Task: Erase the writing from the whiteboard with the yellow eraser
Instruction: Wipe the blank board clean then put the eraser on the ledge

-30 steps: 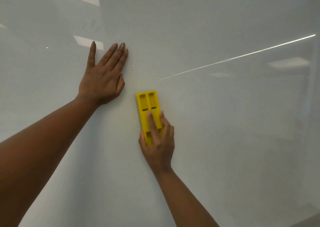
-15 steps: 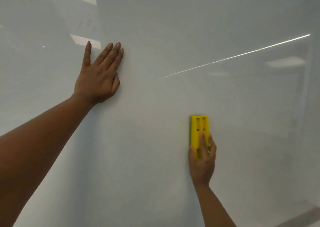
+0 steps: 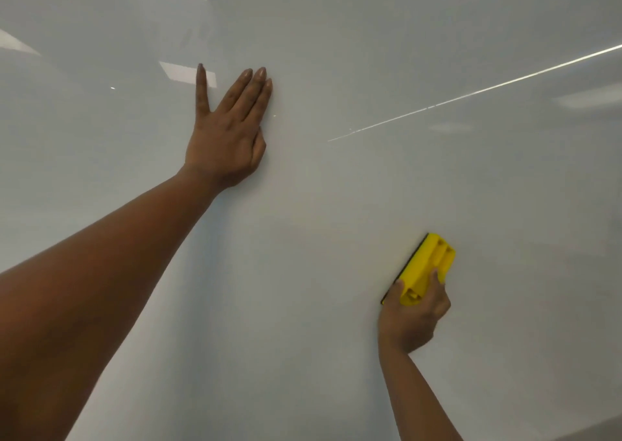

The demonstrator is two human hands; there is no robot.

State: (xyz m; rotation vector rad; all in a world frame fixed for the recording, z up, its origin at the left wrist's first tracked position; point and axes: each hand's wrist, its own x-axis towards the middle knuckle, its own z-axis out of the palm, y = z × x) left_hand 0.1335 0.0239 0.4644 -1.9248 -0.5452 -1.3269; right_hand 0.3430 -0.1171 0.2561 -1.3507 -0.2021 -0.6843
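Note:
The glossy whiteboard [image 3: 336, 272] fills the view, and I see no writing on it. My left hand [image 3: 229, 131] lies flat on the board at upper centre-left, fingers stretched upward and the little finger spread apart. My right hand [image 3: 412, 316] at lower right grips the yellow eraser [image 3: 425, 265] by its lower end. The eraser is tilted to the upper right, its dark felt edge showing along its left side and lifted partly away from the board.
Ceiling lights reflect on the board as bright patches at the upper left, and a thin bright streak [image 3: 471, 93] runs across the upper right. A darker strip shows at the bottom right corner [image 3: 592, 432].
My right hand has carried the eraser from the board's middle, just under my left hand, down to the right, and tilted it so that its felt edge shows. My left hand stays flat.

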